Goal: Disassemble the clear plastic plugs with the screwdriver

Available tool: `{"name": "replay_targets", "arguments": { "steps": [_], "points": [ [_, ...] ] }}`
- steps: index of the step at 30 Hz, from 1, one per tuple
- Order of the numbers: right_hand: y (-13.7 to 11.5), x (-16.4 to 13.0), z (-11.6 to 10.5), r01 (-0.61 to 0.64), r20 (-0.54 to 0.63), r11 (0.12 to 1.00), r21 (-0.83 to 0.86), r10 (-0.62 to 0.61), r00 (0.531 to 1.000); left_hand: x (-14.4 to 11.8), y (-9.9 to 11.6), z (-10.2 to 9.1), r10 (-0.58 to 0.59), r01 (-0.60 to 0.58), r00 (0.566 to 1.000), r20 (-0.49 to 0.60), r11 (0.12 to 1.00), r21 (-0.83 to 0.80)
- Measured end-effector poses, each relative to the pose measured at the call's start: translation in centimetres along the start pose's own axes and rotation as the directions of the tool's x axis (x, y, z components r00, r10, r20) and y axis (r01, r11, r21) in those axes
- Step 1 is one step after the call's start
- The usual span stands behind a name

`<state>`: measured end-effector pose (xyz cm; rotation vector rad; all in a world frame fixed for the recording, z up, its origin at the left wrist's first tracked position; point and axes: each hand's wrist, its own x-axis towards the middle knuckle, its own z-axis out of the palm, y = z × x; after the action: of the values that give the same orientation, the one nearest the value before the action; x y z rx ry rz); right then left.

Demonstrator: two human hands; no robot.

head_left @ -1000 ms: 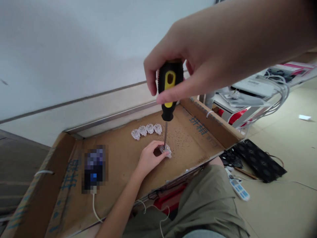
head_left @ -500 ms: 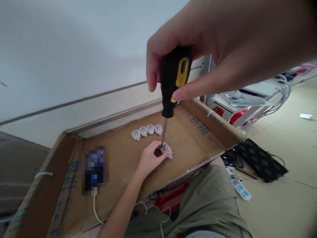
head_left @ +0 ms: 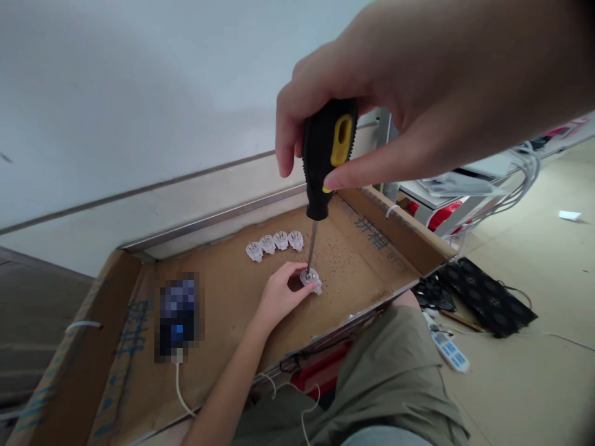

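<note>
"What's that nearest hand doing?"

"The right hand (head_left: 357,87)? Curled round one screwdriver (head_left: 321,158), which leans slightly. I'd stand it straighter and press steadily, so the tip doesn't slip."

"And the left hand (head_left: 280,298)?"

"Pinching one plug (head_left: 312,283) under the tip, on the cardboard tray (head_left: 232,310). A firm pinch should stop it twisting."

"Any more?"

"Four other plugs (head_left: 280,241), side by side, farther back."

This looks like a workshop, given the screwdriver (head_left: 320,164), cardboard tray (head_left: 223,316) and lined-up plugs (head_left: 281,240).
</note>
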<state>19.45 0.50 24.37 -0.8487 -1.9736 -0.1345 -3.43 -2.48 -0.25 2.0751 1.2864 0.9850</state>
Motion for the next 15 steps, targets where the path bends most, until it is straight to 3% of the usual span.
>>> {"name": "replay_targets", "arguments": {
  "steps": [3, 5, 6, 8, 9, 10, 15],
  "points": [
    [0.1, -1.0, 0.0, 0.056, 0.035, 0.998, 0.026, -0.057, 0.998, 0.0, 0.0, 0.0, 0.008, -0.008, 1.000, 0.002, 1.000, -0.003],
    [-0.6, -0.3, -0.6, 0.143, 0.169, 0.990, 0.004, -0.141, 0.975, 0.0, 0.0, 0.0, 0.013, -0.013, 1.000, 0.006, 1.000, 0.001],
    [-1.1, 0.4, -0.9, 0.199, 0.294, 0.980, -0.019, -0.185, 0.938, 0.0, 0.0, 0.0, 0.015, -0.015, 1.000, 0.007, 1.000, 0.004],
    [-2.1, 2.4, -1.3, 0.304, 0.563, 0.948, -0.096, -0.200, 0.802, 0.1, 0.1, 0.0, 0.019, -0.019, 1.000, 0.011, 1.000, 0.005],
    [-2.6, 3.3, -1.4, 0.335, 0.653, 0.930, -0.152, -0.160, 0.740, 0.1, 0.1, 0.0, 0.019, -0.019, 1.000, 0.015, 1.000, 0.001],
    [-2.9, 4.1, -1.2, 0.357, 0.683, 0.909, -0.217, -0.120, 0.721, 0.1, 0.1, -0.1, 0.018, -0.018, 1.000, 0.020, 1.000, -0.003],
    [-3.3, 5.5, 0.1, 0.389, 0.646, 0.820, -0.420, -0.031, 0.762, 0.2, 0.2, 0.0, 0.011, -0.011, 1.000, 0.019, 1.000, 0.004]
  ]
}}
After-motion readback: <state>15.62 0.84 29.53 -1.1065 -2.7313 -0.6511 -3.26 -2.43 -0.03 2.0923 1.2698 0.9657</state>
